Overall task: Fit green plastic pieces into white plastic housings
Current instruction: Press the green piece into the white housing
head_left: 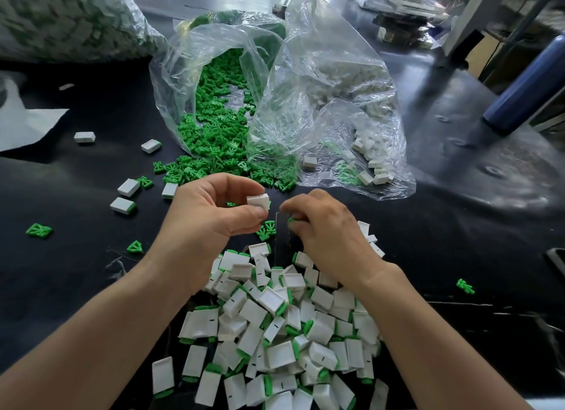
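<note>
On the black table [458, 226], clear bags [321, 73] of parts sprawl at twelve o'clock; an assembled pile [275, 333] lies at six. Centre, the left hand [201, 214] pinches a white housing [258, 201]; the right hand [327, 229] pinches a green piece [291, 220].

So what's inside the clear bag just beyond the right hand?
White plastic housings, heaped; some green pieces show through the clear bag near its mouth. Crumpled, glary plastic hides the rest.

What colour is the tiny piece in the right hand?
Green. The tiny piece peeks from the right hand, head view.
</note>
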`<control>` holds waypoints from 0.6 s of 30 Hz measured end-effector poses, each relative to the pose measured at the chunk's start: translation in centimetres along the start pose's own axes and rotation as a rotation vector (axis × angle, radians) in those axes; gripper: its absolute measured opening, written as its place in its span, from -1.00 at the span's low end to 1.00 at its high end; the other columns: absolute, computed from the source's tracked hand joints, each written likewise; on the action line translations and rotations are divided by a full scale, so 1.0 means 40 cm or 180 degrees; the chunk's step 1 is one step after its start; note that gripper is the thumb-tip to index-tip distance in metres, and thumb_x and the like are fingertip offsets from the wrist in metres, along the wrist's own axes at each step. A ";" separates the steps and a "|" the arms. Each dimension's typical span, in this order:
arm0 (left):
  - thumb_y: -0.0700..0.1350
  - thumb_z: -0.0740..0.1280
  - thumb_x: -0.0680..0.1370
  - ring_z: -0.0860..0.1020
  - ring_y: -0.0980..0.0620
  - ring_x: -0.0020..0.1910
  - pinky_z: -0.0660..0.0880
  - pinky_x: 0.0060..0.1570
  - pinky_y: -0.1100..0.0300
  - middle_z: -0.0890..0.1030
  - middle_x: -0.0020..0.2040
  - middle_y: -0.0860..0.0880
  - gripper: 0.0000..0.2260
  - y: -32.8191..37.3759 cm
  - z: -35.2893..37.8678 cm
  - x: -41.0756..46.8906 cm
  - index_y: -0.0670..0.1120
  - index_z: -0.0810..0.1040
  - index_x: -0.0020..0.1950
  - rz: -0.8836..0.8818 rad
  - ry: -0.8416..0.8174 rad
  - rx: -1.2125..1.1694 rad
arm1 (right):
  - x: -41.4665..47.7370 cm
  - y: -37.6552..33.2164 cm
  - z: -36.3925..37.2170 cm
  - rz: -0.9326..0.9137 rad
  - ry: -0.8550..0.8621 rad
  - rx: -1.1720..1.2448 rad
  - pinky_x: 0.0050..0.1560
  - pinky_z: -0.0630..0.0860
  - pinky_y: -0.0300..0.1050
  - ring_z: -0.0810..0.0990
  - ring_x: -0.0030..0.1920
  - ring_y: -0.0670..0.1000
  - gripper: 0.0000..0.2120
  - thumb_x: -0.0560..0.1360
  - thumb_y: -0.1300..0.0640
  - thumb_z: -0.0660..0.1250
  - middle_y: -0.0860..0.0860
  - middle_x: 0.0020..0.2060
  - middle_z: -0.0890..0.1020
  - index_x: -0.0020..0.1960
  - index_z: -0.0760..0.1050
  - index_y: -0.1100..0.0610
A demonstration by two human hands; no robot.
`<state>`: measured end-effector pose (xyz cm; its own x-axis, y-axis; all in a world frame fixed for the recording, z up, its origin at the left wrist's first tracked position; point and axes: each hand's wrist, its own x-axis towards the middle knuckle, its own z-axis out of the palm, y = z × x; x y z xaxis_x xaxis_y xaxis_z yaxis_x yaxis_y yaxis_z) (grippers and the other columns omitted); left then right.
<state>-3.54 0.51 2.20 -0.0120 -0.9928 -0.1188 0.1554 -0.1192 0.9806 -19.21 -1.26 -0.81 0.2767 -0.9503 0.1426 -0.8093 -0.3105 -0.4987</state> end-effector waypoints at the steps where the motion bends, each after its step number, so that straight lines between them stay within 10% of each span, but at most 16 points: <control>1: -0.36 0.42 0.25 0.60 0.01 -0.27 0.59 -0.28 0.27 0.62 -0.31 -0.06 -0.82 0.001 0.001 -0.001 -0.09 0.62 -0.31 -0.0004 -0.0038 -0.0049 | -0.002 0.002 -0.008 0.0060 0.0069 0.0228 0.03 0.33 -0.28 0.49 -0.02 -0.03 -0.76 0.49 0.26 0.29 -0.04 -0.08 0.48 0.13 0.56 0.10; 7: -0.39 0.42 0.30 0.57 0.02 -0.30 0.59 -0.27 0.27 0.60 -0.29 -0.08 -0.77 0.002 0.005 -0.010 -0.06 0.66 -0.25 0.0076 -0.0240 0.0224 | -0.019 -0.009 -0.041 0.0227 0.0386 0.1433 -0.18 0.42 -0.43 0.51 -0.29 -0.23 -0.76 0.43 0.27 0.38 -0.17 -0.30 0.55 -0.23 0.52 -0.07; 11: -0.36 0.45 0.30 0.57 0.13 -0.35 0.55 -0.30 0.35 0.64 -0.35 0.02 -0.78 0.002 0.010 -0.012 -0.06 0.63 -0.21 0.0208 -0.0249 0.0529 | -0.028 -0.023 -0.059 0.0244 0.0551 0.2170 -0.07 0.58 -0.09 0.64 -0.23 -0.01 -0.77 0.41 0.30 0.40 -0.05 -0.32 0.61 -0.22 0.49 -0.02; 18: -0.35 0.44 0.31 0.59 0.16 -0.33 0.53 -0.31 0.37 0.66 -0.33 0.01 -0.80 -0.002 0.013 -0.015 -0.06 0.64 -0.22 0.0251 -0.0360 0.0535 | -0.040 -0.041 -0.058 0.0046 0.0564 0.2577 -0.16 0.58 -0.20 0.65 -0.28 -0.01 -0.78 0.40 0.32 0.39 -0.05 -0.34 0.62 -0.21 0.51 0.01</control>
<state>-4.06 1.10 2.29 -0.1186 -0.9924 -0.0316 -0.0066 -0.0310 0.9995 -19.52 0.71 1.78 0.1285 -0.9646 0.2302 -0.1700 -0.2501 -0.9532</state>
